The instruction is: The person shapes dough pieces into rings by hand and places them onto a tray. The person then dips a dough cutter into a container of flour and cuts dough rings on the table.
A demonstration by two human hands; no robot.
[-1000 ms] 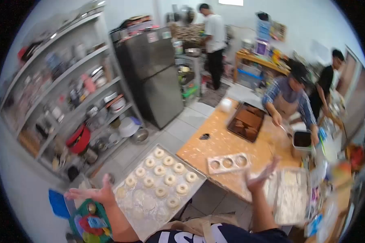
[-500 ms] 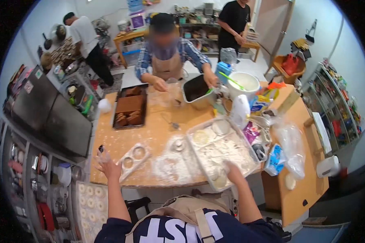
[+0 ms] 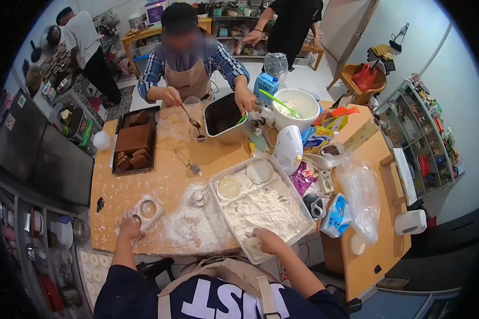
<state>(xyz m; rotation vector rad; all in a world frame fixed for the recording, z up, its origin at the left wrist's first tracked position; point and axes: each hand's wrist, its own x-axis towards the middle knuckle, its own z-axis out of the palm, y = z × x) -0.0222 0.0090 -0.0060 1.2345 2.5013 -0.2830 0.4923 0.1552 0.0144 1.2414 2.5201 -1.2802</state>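
At the table's near left, my left hand curls round the near end of a floury white slab with round holes. My right hand is closed at the near corner of a white tray spread with flour. Its fingers press together over a pale round thing that they partly cover. Two pale discs, one yellowish and one whiter, lie at the tray's far end. Between my hands, a small round metal piece sits in scattered flour.
Across the table a person spoons dark filling from a deep container into a small cup. A pan of brown cake stands far left. A mixer, white bowl and packets crowd the right. Ring-shaped dough sits lower left.
My left hand has come down from open in the air onto the holed slab. My right hand has closed in the tray's near corner. The view has shifted; the opposite person now holds a spoon.
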